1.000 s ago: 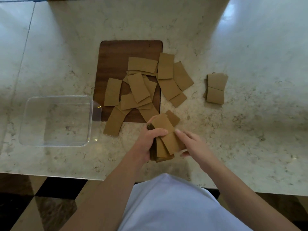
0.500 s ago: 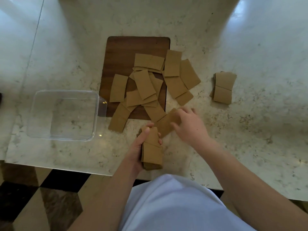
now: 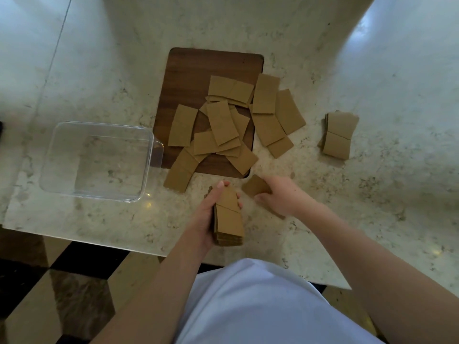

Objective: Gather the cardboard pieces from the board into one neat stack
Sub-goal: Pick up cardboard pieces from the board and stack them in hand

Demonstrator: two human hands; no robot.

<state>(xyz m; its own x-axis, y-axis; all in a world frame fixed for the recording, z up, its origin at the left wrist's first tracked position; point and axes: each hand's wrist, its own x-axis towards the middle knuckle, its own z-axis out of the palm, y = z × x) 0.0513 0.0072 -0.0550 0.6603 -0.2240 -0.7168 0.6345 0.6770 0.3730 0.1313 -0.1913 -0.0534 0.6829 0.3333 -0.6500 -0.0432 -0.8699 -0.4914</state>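
Observation:
Several brown cardboard pieces (image 3: pixel 222 121) lie scattered over the dark wooden board (image 3: pixel 188 68) and spill off its right and lower edges onto the marble counter. My left hand (image 3: pixel 207 212) grips a stack of cardboard pieces (image 3: pixel 228 217) just in front of the board, near the counter's front edge. My right hand (image 3: pixel 282 196) is to the right of that stack and holds a single cardboard piece (image 3: pixel 255 186) by its near end, just off the board's lower right corner. A small separate cardboard stack (image 3: pixel 339 135) rests on the counter at the right.
A clear plastic container (image 3: pixel 99 161) stands empty left of the board, its right wall touching the board's edge. The marble counter's front edge (image 3: pixel 82 240) runs just below my hands. A checkered floor shows beneath, and my white shirt fills the bottom.
My right hand left the stack, reached toward the board's lower right corner and took hold of one loose piece there. My left hand kept the stack and squared it upright.

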